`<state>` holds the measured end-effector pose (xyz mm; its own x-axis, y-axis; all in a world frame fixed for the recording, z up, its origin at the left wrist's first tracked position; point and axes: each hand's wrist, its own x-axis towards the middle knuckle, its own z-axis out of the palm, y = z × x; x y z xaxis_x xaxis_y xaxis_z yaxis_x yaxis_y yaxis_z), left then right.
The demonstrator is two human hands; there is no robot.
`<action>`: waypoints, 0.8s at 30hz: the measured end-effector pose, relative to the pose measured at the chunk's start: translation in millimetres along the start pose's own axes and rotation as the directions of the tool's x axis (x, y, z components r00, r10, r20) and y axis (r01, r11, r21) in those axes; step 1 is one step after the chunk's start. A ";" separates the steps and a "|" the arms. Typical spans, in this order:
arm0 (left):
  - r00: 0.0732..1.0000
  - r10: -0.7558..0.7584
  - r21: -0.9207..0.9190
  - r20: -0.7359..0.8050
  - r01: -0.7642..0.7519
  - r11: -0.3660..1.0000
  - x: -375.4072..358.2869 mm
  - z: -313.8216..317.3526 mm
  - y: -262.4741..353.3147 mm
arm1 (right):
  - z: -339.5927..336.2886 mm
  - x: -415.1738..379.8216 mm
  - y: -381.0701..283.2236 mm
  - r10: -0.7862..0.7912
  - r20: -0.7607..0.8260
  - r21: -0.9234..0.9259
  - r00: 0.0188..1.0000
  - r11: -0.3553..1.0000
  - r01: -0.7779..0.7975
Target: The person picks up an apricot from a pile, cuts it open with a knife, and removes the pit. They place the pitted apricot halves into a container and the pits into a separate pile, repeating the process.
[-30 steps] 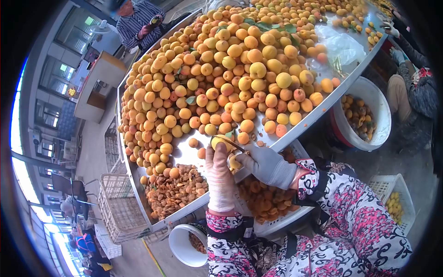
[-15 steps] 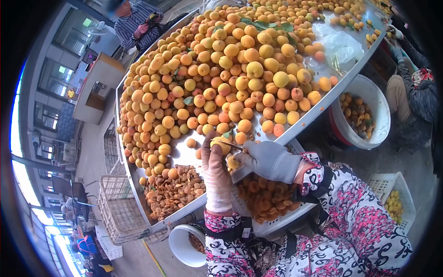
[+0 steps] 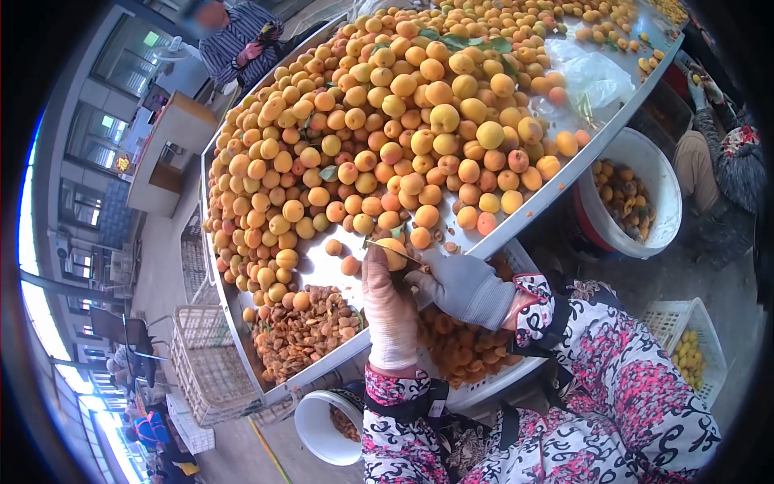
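My left hand (image 3: 389,310), in a thin pale glove, grips a yellow-orange apricot (image 3: 393,255) at the table's near edge. My right hand (image 3: 469,289), in a grey glove, is closed round a small knife (image 3: 409,256). The thin blade lies across the apricot, its tip reaching past the fruit by my left fingertips; the handle is hidden in my grip. Beyond both hands a big heap of whole apricots (image 3: 379,137) covers the metal table (image 3: 484,244). Under my wrists, a crate of halved apricots (image 3: 459,347) partly shows.
Brown apricot pits (image 3: 302,335) are piled at the table's left corner. A white bucket (image 3: 329,427) stands below it, beside stacked crates (image 3: 205,355). At right are a larger bucket of fruit (image 3: 657,194), a crate (image 3: 685,339) and a crouching person (image 3: 726,161). Another person (image 3: 242,44) stands far left.
Both hands have drawn slightly down towards me, my left also a little right. My left fingers have shifted round the apricot, and the blade now crosses it lower down.
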<state>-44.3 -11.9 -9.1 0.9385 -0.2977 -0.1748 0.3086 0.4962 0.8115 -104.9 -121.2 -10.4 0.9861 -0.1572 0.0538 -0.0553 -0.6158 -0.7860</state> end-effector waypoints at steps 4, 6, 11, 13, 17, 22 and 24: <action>1.000 -0.023 -0.046 -0.018 0.022 0.999 -3.1 -2.7 -2.1 | 14.5 0.3 4.4 -0.004 0.002 0.128 1.000 0.992 0.004; 0.992 -0.002 -0.158 -0.127 -0.018 0.987 -2.5 5.6 -4.5 | 16.7 0.1 1.4 0.016 -0.041 0.260 0.999 0.966 -0.005; 0.996 0.056 0.157 -0.070 -0.045 0.987 -0.9 -4.2 0.4 | 14.8 1.5 -1.3 0.079 0.040 0.400 0.996 0.912 -0.089; 0.988 0.151 0.326 -0.042 -0.129 0.936 0.5 -7.4 -1.5 | 14.8 2.0 -0.5 0.083 0.064 0.402 0.994 0.910 -0.102; 0.990 0.109 0.216 -0.094 -0.086 0.973 -5.1 7.3 -1.1 | 16.7 2.4 0.1 0.106 0.114 0.419 0.988 0.897 -0.145; 0.991 0.109 0.156 -0.082 -0.095 0.983 -3.3 5.0 -1.4 | 1.7 4.8 3.5 0.055 0.139 0.579 0.989 0.806 -0.126; 0.984 0.172 0.288 0.040 -0.177 0.941 4.5 -17.7 -1.7 | -27.5 10.8 1.3 0.134 0.231 0.457 0.964 0.860 -0.229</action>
<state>-37.9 0.3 -21.2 0.9707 -0.2402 -0.0098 0.0801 0.2847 0.9553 -98.6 -145.0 6.1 0.9791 -0.0554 -0.1959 -0.2019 -0.1408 -0.9692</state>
